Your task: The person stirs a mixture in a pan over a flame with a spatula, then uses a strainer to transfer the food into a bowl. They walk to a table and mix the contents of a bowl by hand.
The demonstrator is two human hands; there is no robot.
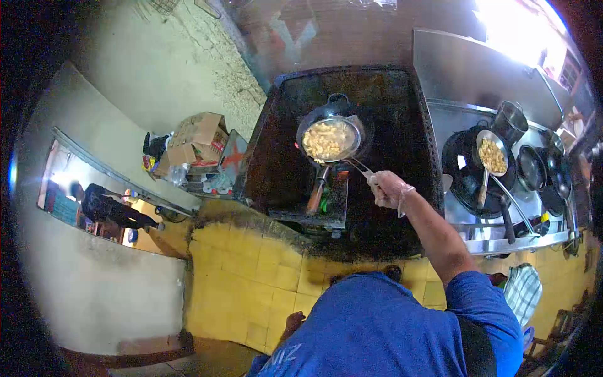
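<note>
My right hand (391,189), in a clear plastic glove, is closed round the handle of a strainer (339,133). Pale yellow chopped food (325,139) lies in the strainer, which is over a dark wok (309,119) on the blackened stove (389,107). The wok's wooden handle (316,196) points toward my body, with no hand on it. Low beside my blue shirt, my left hand (294,322) hangs away from the stove; its fingers are small and dark, and their pose is unclear.
On the steel counter (433,116) at the right are a ladle (493,154) with browned food, dark pans (461,188) and a metal pot (509,123). Cardboard boxes (201,135) stand left of the stove. Another person (113,206) is in the doorway at far left.
</note>
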